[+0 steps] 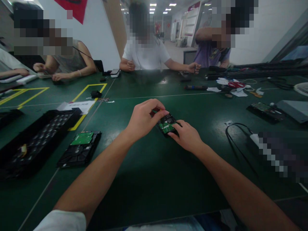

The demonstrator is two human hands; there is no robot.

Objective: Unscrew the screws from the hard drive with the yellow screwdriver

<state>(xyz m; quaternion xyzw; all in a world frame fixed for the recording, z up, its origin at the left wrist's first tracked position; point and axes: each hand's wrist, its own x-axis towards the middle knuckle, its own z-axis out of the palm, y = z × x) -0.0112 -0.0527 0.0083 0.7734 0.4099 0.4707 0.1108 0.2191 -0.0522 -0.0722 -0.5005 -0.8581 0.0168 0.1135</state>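
Note:
A hard drive [166,127] with a green circuit board lies on the green table in front of me, partly covered by my fingers. My left hand [146,118] arches over its far left side, thumb and fingers pinched together. Whatever that pinch holds is hidden or too small to name. From the right, my right hand [189,136] grips the drive's near right edge between thumb and fingers. Another hard drive [81,148], board side up, rests on the table to the left of my left forearm.
At the left stands a long black tray [48,136] with a slotted floor. A third drive [266,111] lies at the right near a grey box [295,109]. A black cable [231,141] loops on the right. Several people sit across the table [144,179].

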